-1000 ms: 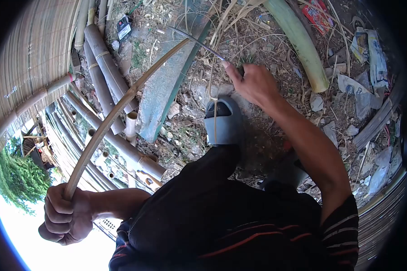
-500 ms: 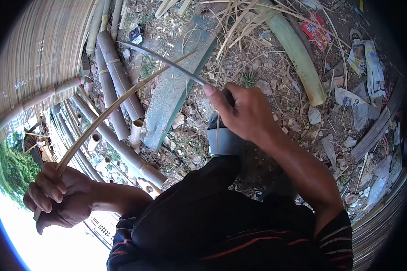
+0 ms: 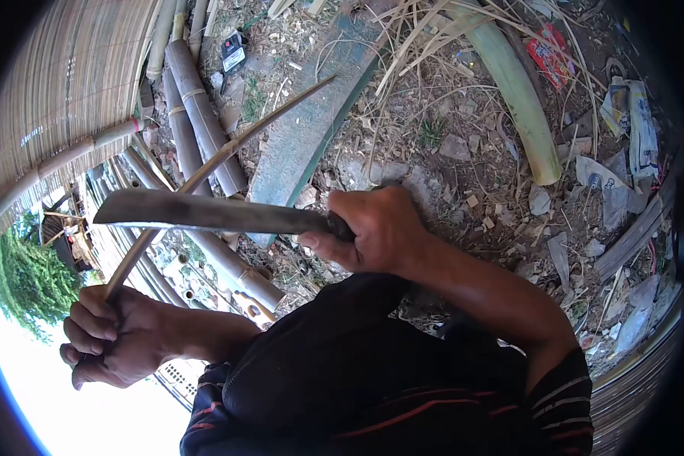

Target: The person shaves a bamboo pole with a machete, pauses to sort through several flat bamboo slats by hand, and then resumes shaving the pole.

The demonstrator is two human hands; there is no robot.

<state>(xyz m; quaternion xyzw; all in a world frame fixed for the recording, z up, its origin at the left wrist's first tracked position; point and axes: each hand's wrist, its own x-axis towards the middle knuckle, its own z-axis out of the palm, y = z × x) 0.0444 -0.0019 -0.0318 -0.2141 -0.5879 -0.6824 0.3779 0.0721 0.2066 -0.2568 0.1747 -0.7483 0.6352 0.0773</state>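
My right hand [image 3: 380,232] is wrapped round the handle of a machete [image 3: 213,213]. Its broad, dark blade points left with the flat side showing and the bright edge toward me. Behind the blade runs a long, thin bamboo strip [image 3: 224,154], and the two cross in this view. My left hand [image 3: 102,338] is closed on the strip's lower end at the lower left. From there the strip slants up and right to a narrow tip over a greenish plank [image 3: 296,144] on the ground.
Dark bamboo poles [image 3: 205,121] lie left of the plank. A thick green bamboo piece [image 3: 513,95] rests at the upper right, near thin loose strips [image 3: 418,45]. A bamboo slat screen [image 3: 61,83] stands at the left. Wood chips, a red packet [image 3: 551,57] and plastic wrappers [image 3: 608,190] litter the dirt.
The machete has swung down and left, its blade turning from edge-on to flat-side view across the strip. My right hand has dropped slightly; my left hand has shifted a little right.
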